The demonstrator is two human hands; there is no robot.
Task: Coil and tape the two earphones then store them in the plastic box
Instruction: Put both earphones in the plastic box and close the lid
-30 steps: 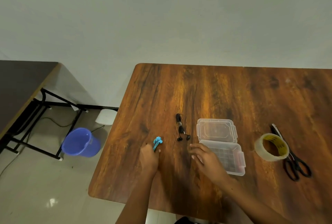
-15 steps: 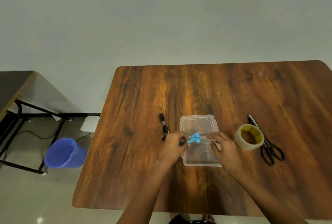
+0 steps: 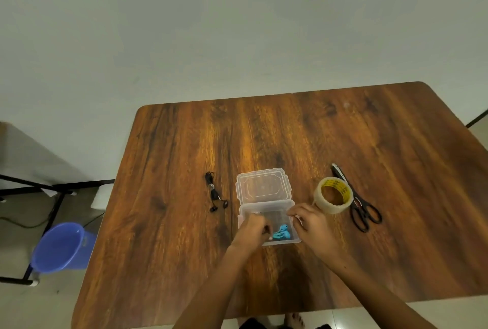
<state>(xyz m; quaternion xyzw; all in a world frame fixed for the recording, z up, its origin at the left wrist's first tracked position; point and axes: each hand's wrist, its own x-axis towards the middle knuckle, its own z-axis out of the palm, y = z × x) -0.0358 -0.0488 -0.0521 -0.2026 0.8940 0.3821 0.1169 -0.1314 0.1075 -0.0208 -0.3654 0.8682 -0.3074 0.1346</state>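
The clear plastic box (image 3: 267, 206) lies open near the table's front middle, its lid (image 3: 263, 185) folded back. A coiled blue earphone (image 3: 282, 232) sits inside the box at its near right. My left hand (image 3: 250, 231) reaches into the box from the left, fingertips curled on the blue earphone's left end. My right hand (image 3: 309, 220) grips the box's right wall. The coiled black earphone (image 3: 215, 195) lies on the table just left of the box, apart from both hands.
A roll of clear tape (image 3: 333, 195) stands right of the box, with black scissors (image 3: 362, 210) beyond it. The wooden table (image 3: 171, 223) ends close to me. A blue bucket (image 3: 62, 248) stands on the floor at the left.
My left hand has carried the blue earphone from the table's left, over the box and down into it. My right hand moved onto the box's right wall.
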